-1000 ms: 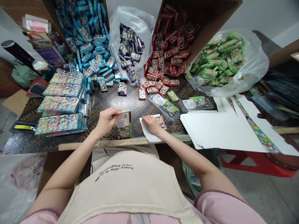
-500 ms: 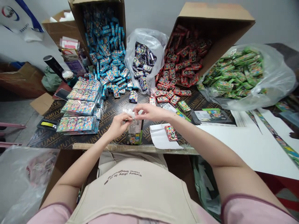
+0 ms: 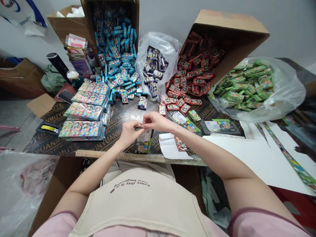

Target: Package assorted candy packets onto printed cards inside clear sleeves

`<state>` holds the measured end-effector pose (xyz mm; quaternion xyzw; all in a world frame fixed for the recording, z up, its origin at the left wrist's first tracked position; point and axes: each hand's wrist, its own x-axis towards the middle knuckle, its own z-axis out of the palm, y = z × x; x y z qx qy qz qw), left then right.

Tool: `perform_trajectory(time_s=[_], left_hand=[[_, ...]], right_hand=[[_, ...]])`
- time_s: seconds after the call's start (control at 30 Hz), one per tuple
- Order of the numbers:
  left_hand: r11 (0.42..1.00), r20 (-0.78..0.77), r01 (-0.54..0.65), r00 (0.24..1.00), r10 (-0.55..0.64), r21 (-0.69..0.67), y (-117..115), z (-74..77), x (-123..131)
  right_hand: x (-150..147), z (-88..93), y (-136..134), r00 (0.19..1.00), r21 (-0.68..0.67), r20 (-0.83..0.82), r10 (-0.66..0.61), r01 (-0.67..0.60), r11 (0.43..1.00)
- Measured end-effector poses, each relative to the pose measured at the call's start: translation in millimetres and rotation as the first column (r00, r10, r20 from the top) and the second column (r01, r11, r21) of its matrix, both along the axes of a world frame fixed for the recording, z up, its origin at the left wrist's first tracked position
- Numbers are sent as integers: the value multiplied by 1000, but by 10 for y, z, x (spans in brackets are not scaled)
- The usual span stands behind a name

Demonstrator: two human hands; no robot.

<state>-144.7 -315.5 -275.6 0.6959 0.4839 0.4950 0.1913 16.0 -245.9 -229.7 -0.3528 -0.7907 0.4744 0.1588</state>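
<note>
My left hand point(image 3: 130, 132) and my right hand point(image 3: 153, 121) meet fingertip to fingertip above the table's front edge. Both are closed in a pinch, and whatever lies between the fingers is too small to name. Beneath them a dark packet with green and colourful print point(image 3: 143, 146) lies on the table, its upper part partly hidden by the hands. Clear plastic point(image 3: 133, 115) shows just behind my fingers. A white paper sheet point(image 3: 170, 150) lies to the right, with a red packet point(image 3: 180, 144) on it, partly covered by my right forearm.
Stacked colourful packs point(image 3: 81, 129) stand at the left. Behind are a box of blue packets point(image 3: 120, 62), a plastic bag of purple ones point(image 3: 156, 65), a box of red ones point(image 3: 195, 70) and a bag of green ones point(image 3: 254, 82). A black bottle point(image 3: 57, 64) stands back left.
My hands have come closer together, fingertips now touching, with my left hand a little further right. The whole view has shifted slightly.
</note>
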Motion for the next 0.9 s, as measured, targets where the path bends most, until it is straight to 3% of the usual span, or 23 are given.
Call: perform_trajectory(time_s=[0.07,0.17,0.23,0.3,0.4,0.5,0.57,0.67,0.73,0.8,0.9], left_hand=[[1000,-11,-7,1000,7,-25,-4,10,32],[993,-13,42,999,-43,-112,23,50,14],[989,47,35,998,-28,-143,78,73,-78],[988,172,-61,981,86,-143,152,72,-236],[959,445,-250,850,282,-131,239,-12,-493],[935,646,-326,685,337,-143,223,-224,-583],[935,704,-307,623,340,-179,139,-426,-523],[940,724,-226,599,341,-257,-54,-717,-385],[930,668,-208,649,364,-304,-162,-812,-334],[917,552,-248,738,388,-312,-210,-775,-319],[949,378,-240,875,303,-205,-162,-509,-303]], right_hand=[[-2,-110,-50,976,-261,-155,-155,111,959],[21,-244,-85,893,-568,-222,-391,207,796],[76,-303,-80,828,-570,-250,-501,292,768],[153,-375,-76,731,-426,-336,-594,444,788],[217,-583,-128,568,-281,-419,-708,660,696],[127,-863,-251,456,-432,-386,-802,679,593],[30,-979,-303,386,-526,-403,-830,645,555],[-13,-941,-264,320,-549,-486,-813,612,569],[51,-808,-195,350,-461,-555,-755,626,629],[131,-662,-146,488,-307,-586,-647,605,735],[153,-534,-161,752,-130,-493,-439,435,891]])
